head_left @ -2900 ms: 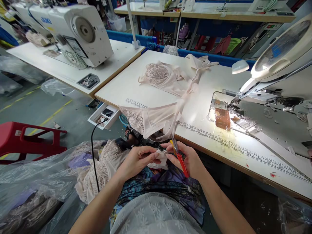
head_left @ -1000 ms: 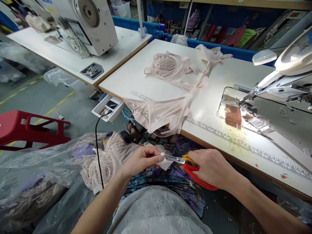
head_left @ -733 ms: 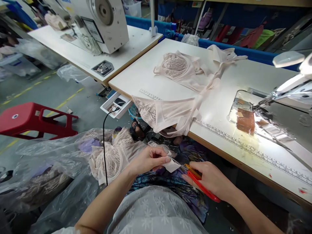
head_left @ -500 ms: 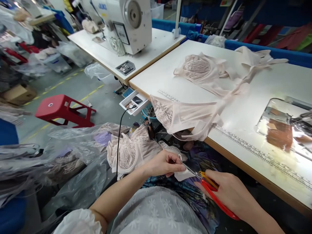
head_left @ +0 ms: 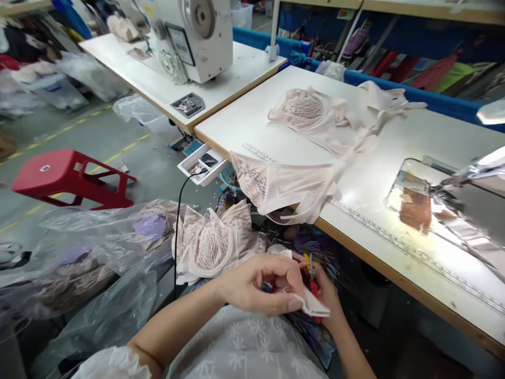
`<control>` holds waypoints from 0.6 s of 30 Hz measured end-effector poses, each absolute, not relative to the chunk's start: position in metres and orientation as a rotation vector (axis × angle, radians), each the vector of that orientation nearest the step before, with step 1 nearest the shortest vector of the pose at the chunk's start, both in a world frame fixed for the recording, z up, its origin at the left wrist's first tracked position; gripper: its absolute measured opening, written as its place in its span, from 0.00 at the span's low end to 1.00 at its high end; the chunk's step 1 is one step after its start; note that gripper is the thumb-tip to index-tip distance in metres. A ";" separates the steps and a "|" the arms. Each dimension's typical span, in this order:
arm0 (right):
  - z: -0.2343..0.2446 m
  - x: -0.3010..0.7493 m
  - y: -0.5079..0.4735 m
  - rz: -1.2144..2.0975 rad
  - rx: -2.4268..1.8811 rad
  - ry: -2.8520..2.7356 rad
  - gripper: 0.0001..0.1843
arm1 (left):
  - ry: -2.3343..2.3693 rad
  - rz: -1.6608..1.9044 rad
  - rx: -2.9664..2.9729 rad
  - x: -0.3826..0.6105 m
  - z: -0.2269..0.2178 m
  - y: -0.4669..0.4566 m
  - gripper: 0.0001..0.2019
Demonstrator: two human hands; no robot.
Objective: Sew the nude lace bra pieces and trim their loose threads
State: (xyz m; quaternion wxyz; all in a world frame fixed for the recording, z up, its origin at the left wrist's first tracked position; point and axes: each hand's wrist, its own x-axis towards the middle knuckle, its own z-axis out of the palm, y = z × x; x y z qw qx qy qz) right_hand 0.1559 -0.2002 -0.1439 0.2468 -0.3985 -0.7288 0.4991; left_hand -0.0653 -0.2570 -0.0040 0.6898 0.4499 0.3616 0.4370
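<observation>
My left hand (head_left: 260,287) is curled in a pinch on a small white fabric strip (head_left: 313,306) over my lap. Mostly hidden behind it, my right hand (head_left: 325,292) grips red-handled thread snips (head_left: 312,278), blades pointing up by the strip. A pale pink lace bra (head_left: 211,247) lies just left of my hands, on a plastic bag. Another lace piece (head_left: 284,184) hangs over the front edge of the white sewing table (head_left: 394,142), joined to a bra (head_left: 311,113) lying farther back.
A sewing machine's needle plate (head_left: 414,205) is lit at the right. A second machine (head_left: 197,31) stands on the neighbouring table. A red stool (head_left: 67,176) is on the floor at left. A clear plastic bag (head_left: 79,258) of garments sits beside my lap. A black cable (head_left: 176,221) runs to a tray (head_left: 201,164).
The snips went from lying flat, blades pointing left at the strip, to upright behind my left hand. My left hand has drawn the strip in toward my body. The view swung left.
</observation>
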 end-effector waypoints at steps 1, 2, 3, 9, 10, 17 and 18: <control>-0.146 0.156 -0.201 1.335 -1.107 -2.003 0.15 | 0.793 0.958 1.042 -0.069 -0.001 -0.260 0.21; -0.147 0.157 -0.201 1.305 -1.137 -2.019 0.14 | 0.773 0.933 1.069 -0.073 0.001 -0.262 0.22; -0.149 0.158 -0.201 1.274 -1.172 -2.030 0.13 | 0.748 0.898 1.091 -0.079 0.002 -0.264 0.22; -0.141 0.170 -0.202 1.093 -1.345 -1.985 0.09 | 0.964 0.551 1.509 -0.098 -0.005 -0.259 0.26; -0.133 0.170 -0.205 1.064 -1.357 -1.985 0.09 | 1.141 0.553 1.653 -0.092 -0.009 -0.256 0.27; -0.077 0.164 -0.226 0.741 -1.210 -2.028 0.05 | 1.430 0.412 2.233 -0.029 -0.043 -0.240 0.08; -0.078 0.166 -0.227 0.700 -1.216 -2.008 0.07 | 1.409 0.547 2.232 -0.030 -0.043 -0.239 0.08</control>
